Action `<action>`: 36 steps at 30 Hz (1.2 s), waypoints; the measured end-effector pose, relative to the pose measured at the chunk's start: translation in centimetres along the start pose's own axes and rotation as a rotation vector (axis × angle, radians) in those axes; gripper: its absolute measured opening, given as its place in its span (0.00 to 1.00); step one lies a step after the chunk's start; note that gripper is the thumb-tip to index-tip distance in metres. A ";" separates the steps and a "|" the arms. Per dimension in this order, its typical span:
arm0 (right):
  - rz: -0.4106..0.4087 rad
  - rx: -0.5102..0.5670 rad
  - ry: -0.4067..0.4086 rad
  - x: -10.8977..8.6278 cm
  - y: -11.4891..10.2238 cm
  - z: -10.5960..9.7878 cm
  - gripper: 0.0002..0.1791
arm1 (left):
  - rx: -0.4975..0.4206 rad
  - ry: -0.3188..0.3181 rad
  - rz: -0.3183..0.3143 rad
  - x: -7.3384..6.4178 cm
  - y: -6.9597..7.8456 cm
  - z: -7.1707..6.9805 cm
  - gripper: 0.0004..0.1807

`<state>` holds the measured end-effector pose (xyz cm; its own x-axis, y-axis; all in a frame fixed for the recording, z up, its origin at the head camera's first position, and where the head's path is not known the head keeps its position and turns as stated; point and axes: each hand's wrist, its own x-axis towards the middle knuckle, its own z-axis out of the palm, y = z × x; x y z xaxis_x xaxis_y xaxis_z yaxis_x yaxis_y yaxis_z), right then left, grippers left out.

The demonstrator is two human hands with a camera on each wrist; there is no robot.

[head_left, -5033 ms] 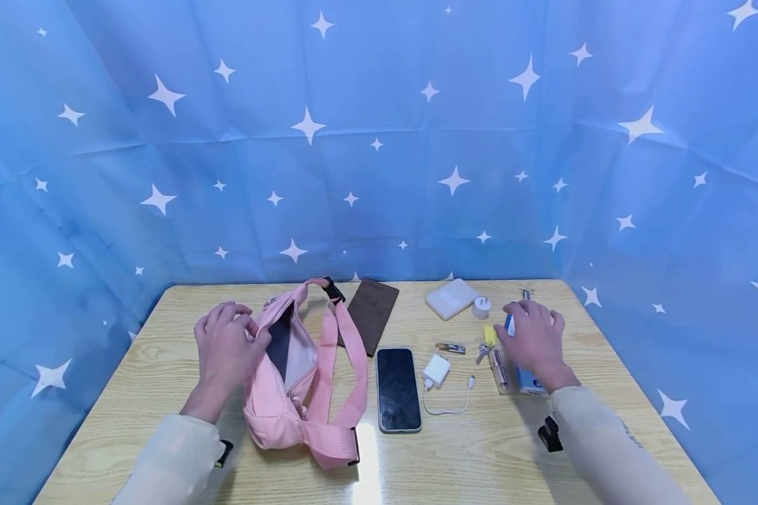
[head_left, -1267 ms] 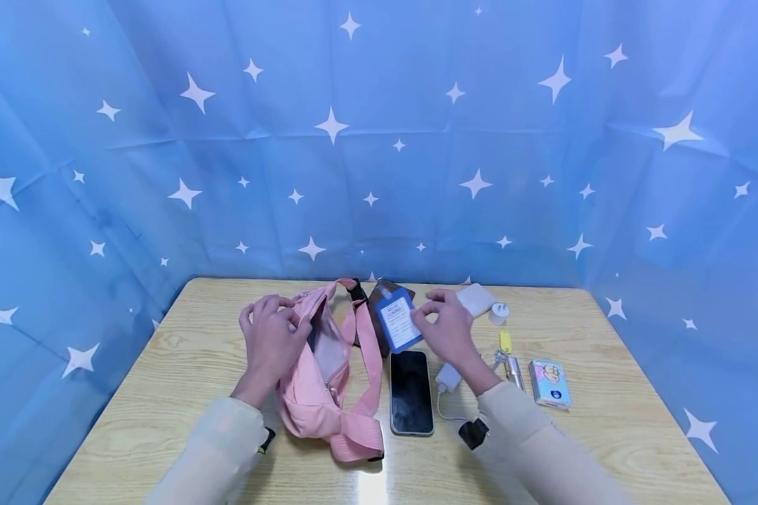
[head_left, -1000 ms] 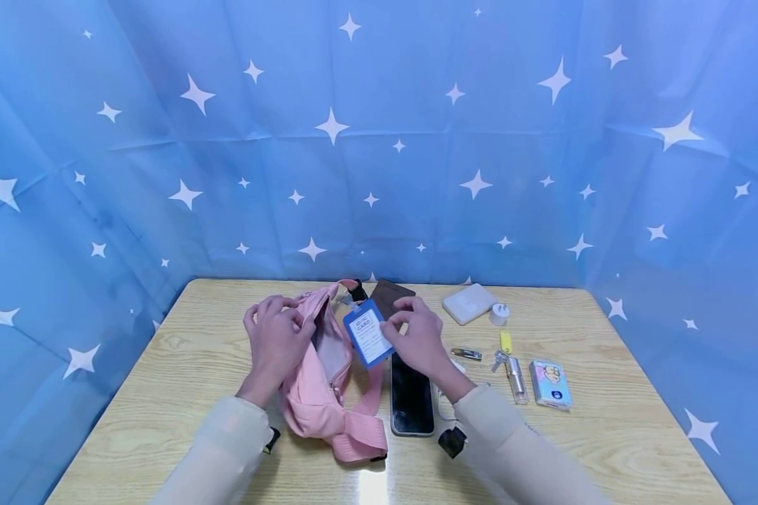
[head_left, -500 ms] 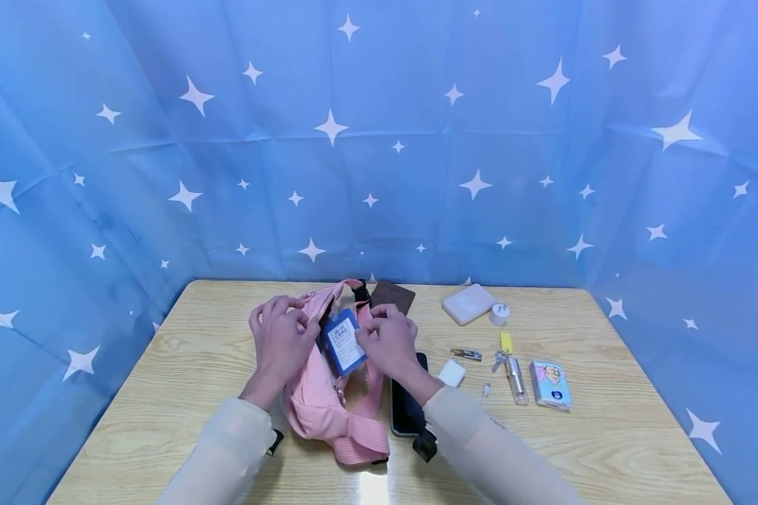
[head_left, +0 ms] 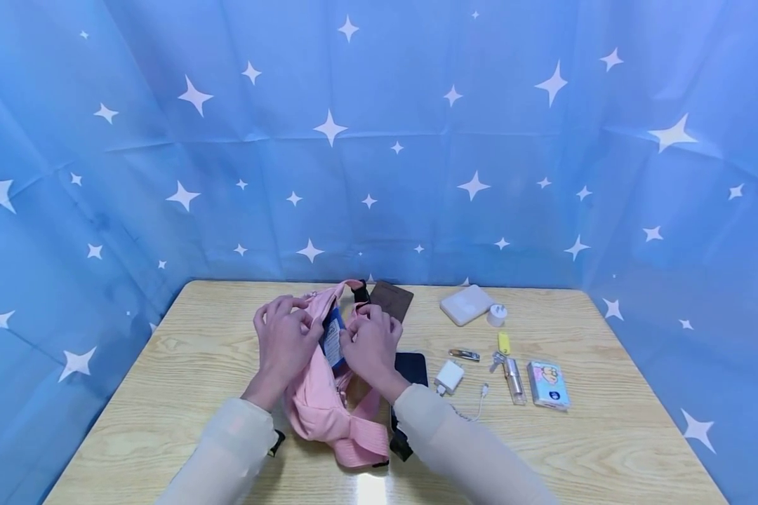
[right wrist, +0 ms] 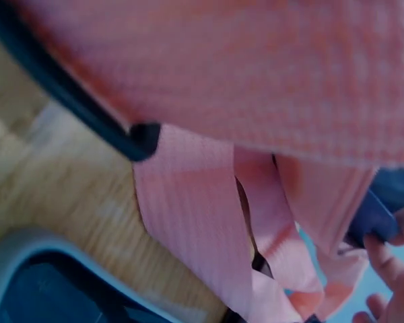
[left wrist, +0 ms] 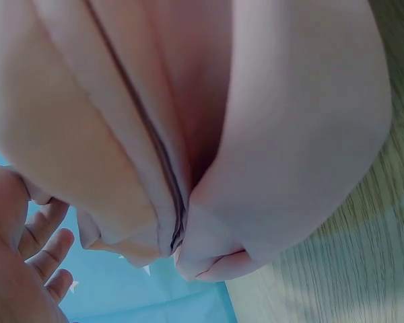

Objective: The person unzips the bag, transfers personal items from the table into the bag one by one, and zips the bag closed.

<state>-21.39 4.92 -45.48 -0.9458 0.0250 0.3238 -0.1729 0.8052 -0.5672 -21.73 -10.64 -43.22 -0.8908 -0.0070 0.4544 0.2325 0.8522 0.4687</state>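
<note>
We look mid-insertion: right hand (head_left: pixel 373 345) pinches blue card (head_left: pixel 333 340), left hand (head_left: pixel 284 344) grips pink bag (head_left: pixel 317 403) (mouth open); next likely calls for lowering, then release.

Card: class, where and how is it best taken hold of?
The card, thin and flat, is probably best pinched by its right edge, coming from the right: that edge faces the right hand, while the bag and left hand crowd its left.

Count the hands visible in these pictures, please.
2: the left hand grips the pink bag beside its opening; the right hand holds the blue card holder at that opening. No other hand shows.
</note>
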 end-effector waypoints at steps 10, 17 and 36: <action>-0.107 -0.142 -0.126 -0.9 -0.1 0.8 0.09 | 0.016 -0.004 -0.012 0.1 -0.2 0.0 0.14; -0.176 -0.229 -0.206 -1.0 -0.4 0.5 0.08 | 0.017 -0.013 -0.025 0.1 -0.5 -0.1 0.14; -0.229 -0.091 -0.137 -0.2 1.0 -1.3 0.05 | 0.014 -0.009 -0.021 0.1 -1.3 -0.5 0.12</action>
<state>-21.00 6.46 -45.12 -0.9143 -0.2393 0.3267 -0.3670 0.8307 -0.4186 -21.92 -12.04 -43.45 -0.8988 -0.0201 0.4380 0.2084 0.8593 0.4671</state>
